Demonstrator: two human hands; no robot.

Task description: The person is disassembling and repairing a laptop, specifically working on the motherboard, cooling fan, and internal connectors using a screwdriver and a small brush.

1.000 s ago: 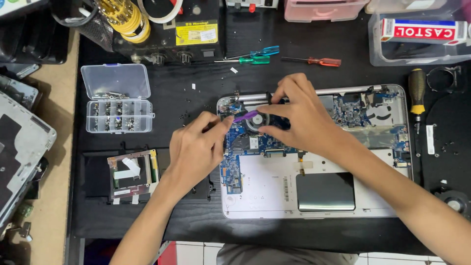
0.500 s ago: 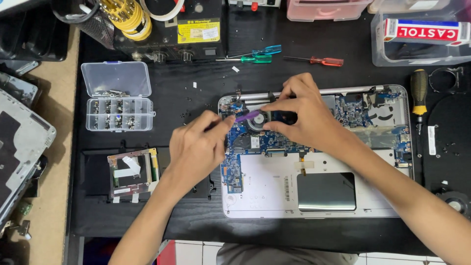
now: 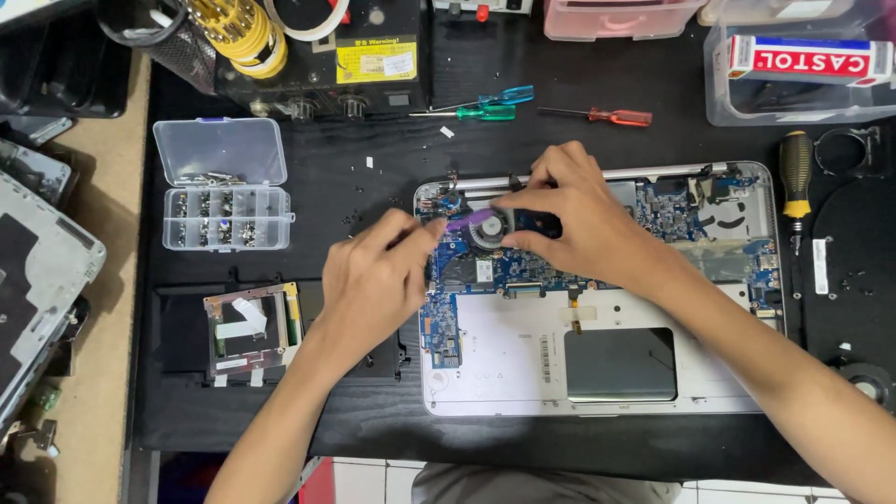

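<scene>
Left hand point(image 3: 378, 280) grip closed on purple tool point(image 3: 469, 221), unchanged from earlier, tip at laptop point(image 3: 597, 373) fan point(image 3: 489, 231). Right hand point(image 3: 574, 219) keeps pinching the fan's edge.

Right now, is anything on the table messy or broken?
Nothing looks broken. The laptop lies opened, its blue circuit board bare. Tiny loose bits are scattered on the black mat beside the open screw box. Both hands, left hand and right hand, work at the fan.

Left hand point(image 3: 378, 280) pinching, right hand point(image 3: 569, 210) cupped, grip perhaps closed.
</scene>
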